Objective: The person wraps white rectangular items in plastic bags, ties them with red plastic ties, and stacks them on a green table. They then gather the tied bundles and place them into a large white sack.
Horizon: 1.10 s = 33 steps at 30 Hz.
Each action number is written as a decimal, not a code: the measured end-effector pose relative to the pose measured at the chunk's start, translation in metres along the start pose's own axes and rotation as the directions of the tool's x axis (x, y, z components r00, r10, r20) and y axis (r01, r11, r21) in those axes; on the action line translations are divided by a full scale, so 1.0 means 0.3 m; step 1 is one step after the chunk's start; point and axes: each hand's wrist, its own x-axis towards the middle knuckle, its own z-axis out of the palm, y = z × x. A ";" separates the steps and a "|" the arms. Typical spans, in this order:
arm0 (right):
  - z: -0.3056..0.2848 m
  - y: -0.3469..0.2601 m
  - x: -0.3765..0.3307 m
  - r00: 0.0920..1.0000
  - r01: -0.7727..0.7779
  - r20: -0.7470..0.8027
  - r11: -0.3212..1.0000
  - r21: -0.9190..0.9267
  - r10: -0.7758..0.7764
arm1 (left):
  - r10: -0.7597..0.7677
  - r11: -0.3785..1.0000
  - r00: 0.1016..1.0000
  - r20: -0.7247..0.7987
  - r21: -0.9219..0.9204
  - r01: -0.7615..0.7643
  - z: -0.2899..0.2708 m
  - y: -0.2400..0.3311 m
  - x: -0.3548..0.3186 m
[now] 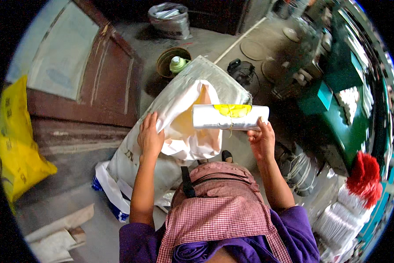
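Observation:
My right hand (262,139) pinches the right end of a white roll (205,116), which looks like rolled plastic film or bags. A yellow label lies along the roll's upper side and a thin string is tied round its middle. The roll is held level above the mouth of a large white sack (191,151). The sack's rim is spread apart and its inside looks cream-coloured. At the left edge of that mouth, my left hand (151,136) grips the sack material, fingers pointing away from me. What lies deep in the sack is hidden.
A tall pale bulging sack (133,142) stands before me. Left are a wooden door (113,83) and a yellow bag (19,144). Beyond sit a bucket (164,61) and a lined bin (173,24). Right are a green machine table (337,131) and red-topped white bundles (344,219).

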 end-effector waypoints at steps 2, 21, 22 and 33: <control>-0.019 -0.010 -0.008 1.000 -0.001 -0.020 0.999 0.052 0.002 | 0.037 0.999 0.997 0.065 0.027 -0.039 0.003 0.013 0.004; 0.265 0.250 -0.110 0.812 0.013 0.488 0.826 -0.564 0.321 | -0.084 0.496 0.996 0.018 -0.867 0.058 0.105 -0.109 -0.506; 0.249 0.281 -0.086 0.832 0.096 0.486 0.792 -0.603 0.268 | -0.295 0.390 0.939 0.177 -0.875 0.288 0.115 -0.191 -0.562; -0.082 0.570 0.231 0.882 0.258 0.432 0.575 -0.777 0.188 | -0.895 0.359 0.442 0.065 -0.483 0.798 0.606 -0.832 -1.131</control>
